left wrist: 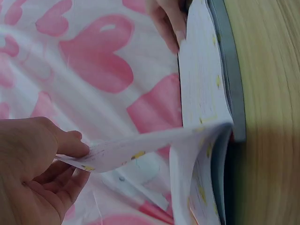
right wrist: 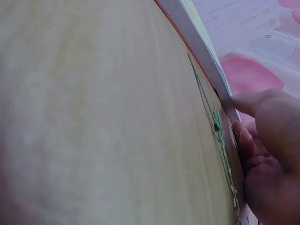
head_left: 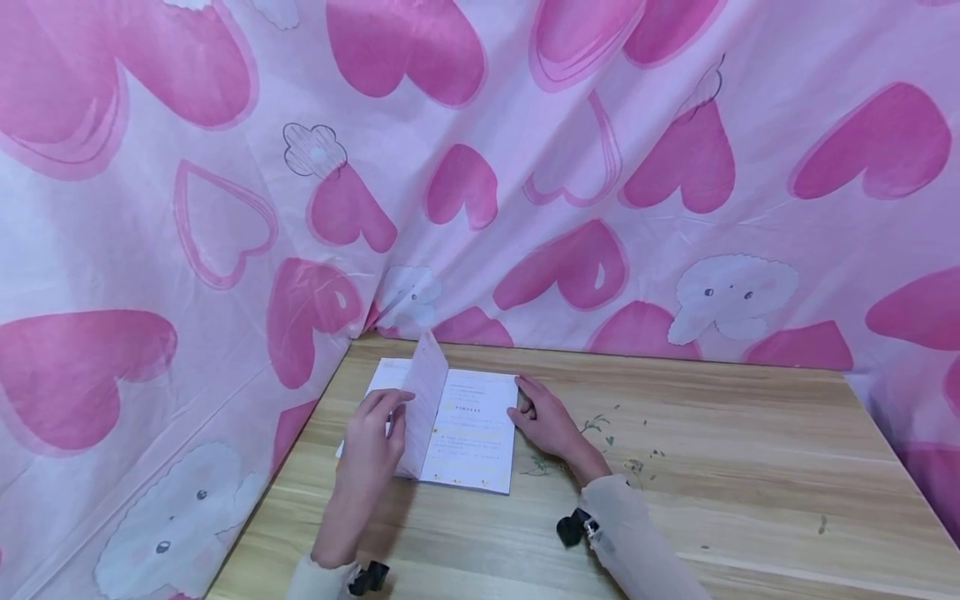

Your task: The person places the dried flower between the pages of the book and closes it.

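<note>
An open book (head_left: 472, 454) with printed text and small yellow pictures lies on the wooden table. One leaf (head_left: 427, 387) of it stands nearly upright near the spine. My left hand (head_left: 371, 442) pinches this leaf. In the left wrist view, thumb and fingers grip the leaf's outer edge (left wrist: 124, 152), and the leaf bends between hand and spine. At the book's right side is my right hand (head_left: 547, 421). The right wrist view shows its thumb on the upper edge of the page stack (right wrist: 225, 89), the other fingers curled in against the side.
Pink heart-patterned cloth (head_left: 555, 242) hangs along the table's back and left sides. Printed green leaf sprigs (head_left: 596, 423) mark the wooden tabletop (head_left: 750, 442) to the right of the book. A black wrist device (head_left: 573, 527) sits at the right sleeve, another (head_left: 369, 578) at the left.
</note>
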Available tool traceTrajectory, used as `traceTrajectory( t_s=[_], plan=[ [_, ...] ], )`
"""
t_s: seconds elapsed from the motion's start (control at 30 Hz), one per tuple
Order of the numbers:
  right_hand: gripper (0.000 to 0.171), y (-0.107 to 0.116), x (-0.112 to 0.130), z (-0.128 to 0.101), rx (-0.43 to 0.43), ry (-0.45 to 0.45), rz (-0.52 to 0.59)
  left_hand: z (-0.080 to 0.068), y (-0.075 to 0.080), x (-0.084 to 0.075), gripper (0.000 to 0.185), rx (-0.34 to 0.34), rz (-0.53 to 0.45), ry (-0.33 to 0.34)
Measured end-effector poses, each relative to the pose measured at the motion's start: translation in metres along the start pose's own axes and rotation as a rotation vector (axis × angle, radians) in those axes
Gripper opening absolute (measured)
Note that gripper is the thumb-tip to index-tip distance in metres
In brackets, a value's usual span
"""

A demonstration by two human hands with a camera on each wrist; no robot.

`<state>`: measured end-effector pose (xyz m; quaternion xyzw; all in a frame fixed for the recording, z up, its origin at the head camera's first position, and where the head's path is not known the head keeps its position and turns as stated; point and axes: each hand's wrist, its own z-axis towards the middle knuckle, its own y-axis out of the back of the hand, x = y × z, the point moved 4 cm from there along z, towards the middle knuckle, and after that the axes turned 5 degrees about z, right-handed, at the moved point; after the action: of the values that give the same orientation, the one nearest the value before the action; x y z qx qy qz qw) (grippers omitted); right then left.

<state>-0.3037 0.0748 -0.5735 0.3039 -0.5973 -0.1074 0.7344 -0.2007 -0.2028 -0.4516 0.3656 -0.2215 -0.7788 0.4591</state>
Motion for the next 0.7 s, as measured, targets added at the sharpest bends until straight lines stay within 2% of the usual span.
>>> traceTrajectory(
  t_s=[0.3, 0.4, 0.57, 0.7],
  plan=[
    [0.069, -0.001, -0.001, -0.001, -0.003, -0.001, -0.018, -0.003, 0.011, 0.032, 0.021, 0.012, 0.047, 0.099],
    [0.068, -0.001, 0.000, -0.002, -0.004, -0.005, -0.016, -0.004, 0.011, 0.041, 0.020, 0.021, 0.068, 0.109],
    [0.068, 0.000, 0.001, -0.002, 0.003, -0.006, -0.011, -0.009, 0.005, 0.053, 0.023, 0.041, 0.096, 0.104],
    [0.067, 0.000, 0.000, -0.002, 0.002, -0.001, -0.013, -0.015, -0.004, 0.063, 0.028, 0.111, 0.130, 0.155]
  ],
)
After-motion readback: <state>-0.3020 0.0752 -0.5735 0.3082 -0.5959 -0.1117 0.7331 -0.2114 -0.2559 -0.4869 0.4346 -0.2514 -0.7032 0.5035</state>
